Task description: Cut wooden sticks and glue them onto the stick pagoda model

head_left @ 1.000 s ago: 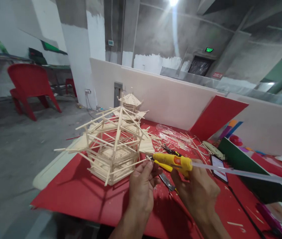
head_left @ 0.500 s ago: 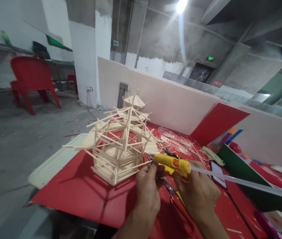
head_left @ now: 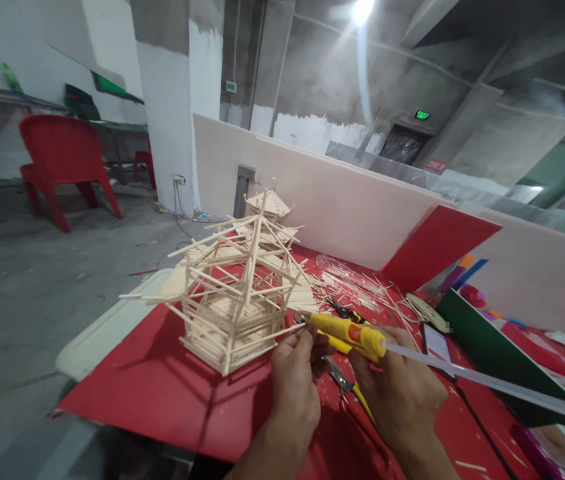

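A pagoda-like model of thin wooden sticks (head_left: 235,303) stands on a red sheet (head_left: 162,393) on the table. My left hand (head_left: 295,377) pinches a thin stick (head_left: 282,331) that lies against the model's lower right side. My right hand (head_left: 397,393) grips a yellow glue gun (head_left: 347,331) whose nozzle points at the stick's end by my left fingertips. A clear glue rod (head_left: 487,385) trails out of the gun to the right.
A smaller stick model (head_left: 268,207) stands behind the big one. Loose sticks and plastic bags (head_left: 350,279), cutters (head_left: 343,311), a phone (head_left: 436,345), a green board (head_left: 492,347) and a tilted red board (head_left: 435,241) lie to the right. A red chair (head_left: 62,163) stands far left.
The view shifted slightly, so the model and hands sit a little right of where they were a second ago. Both hands keep their grip; the gun's nozzle stays at the stick.
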Demonstrator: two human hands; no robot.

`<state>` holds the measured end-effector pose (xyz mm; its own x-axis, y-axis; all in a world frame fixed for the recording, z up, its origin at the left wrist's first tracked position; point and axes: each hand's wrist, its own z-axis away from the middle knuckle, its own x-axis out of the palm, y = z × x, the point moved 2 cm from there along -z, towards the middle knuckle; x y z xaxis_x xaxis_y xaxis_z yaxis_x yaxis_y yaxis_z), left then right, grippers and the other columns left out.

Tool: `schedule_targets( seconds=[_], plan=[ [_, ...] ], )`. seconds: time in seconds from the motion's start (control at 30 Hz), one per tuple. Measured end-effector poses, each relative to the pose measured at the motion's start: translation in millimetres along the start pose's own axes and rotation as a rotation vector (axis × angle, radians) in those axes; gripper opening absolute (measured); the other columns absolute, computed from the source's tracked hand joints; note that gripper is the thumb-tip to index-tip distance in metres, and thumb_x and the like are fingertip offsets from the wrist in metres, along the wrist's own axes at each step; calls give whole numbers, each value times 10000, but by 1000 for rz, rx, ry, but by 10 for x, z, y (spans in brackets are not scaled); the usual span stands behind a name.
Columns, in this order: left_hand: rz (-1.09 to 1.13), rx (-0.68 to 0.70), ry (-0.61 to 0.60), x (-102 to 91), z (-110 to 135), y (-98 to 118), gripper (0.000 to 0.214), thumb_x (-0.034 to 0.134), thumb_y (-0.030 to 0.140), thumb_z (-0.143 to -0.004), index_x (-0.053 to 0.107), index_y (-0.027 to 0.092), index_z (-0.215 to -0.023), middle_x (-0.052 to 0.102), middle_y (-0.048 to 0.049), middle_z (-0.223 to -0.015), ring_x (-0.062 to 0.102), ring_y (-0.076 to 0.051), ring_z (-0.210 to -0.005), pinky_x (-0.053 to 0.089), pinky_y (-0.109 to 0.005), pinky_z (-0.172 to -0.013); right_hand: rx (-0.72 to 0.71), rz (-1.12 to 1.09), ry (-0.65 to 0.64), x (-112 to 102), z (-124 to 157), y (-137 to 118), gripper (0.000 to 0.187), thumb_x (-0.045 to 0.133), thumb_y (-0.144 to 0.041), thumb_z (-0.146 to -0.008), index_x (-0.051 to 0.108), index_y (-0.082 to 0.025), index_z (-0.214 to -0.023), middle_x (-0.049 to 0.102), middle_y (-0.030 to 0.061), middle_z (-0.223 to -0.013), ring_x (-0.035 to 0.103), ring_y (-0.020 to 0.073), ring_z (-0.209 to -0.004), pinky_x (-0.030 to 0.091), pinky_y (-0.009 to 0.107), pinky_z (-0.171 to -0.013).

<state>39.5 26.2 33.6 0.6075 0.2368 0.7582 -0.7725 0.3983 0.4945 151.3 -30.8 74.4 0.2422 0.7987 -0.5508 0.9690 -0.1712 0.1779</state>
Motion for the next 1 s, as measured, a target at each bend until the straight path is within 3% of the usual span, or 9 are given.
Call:
schedule_targets(
  seconds=[0.43, 1.0],
  plan=[
    [21, 15, 3, 4, -17, -19, 501, 926, 420, -427, 693, 122, -756, 676, -11, -568, 598, -112, -461, 393, -193, -429, -32, -17, 13, -53, 7, 46, 205, 484, -344, -973, 631, -201, -968, 689, 24, -892, 607, 103, -594, 302, 223, -453],
    [-7, -1, -50, -11, -94, -18, 432, 923, 382, -462, 658, 132, -693, 627, 20, -529, 541, -79, -439, 384, -185, -431, 22, -56, 14, -57, -3, 90, 198, 487, -335, -961, 633, -204, -935, 694, 19, -871, 581, 107, -548, 265, 219, -431]
  ],
)
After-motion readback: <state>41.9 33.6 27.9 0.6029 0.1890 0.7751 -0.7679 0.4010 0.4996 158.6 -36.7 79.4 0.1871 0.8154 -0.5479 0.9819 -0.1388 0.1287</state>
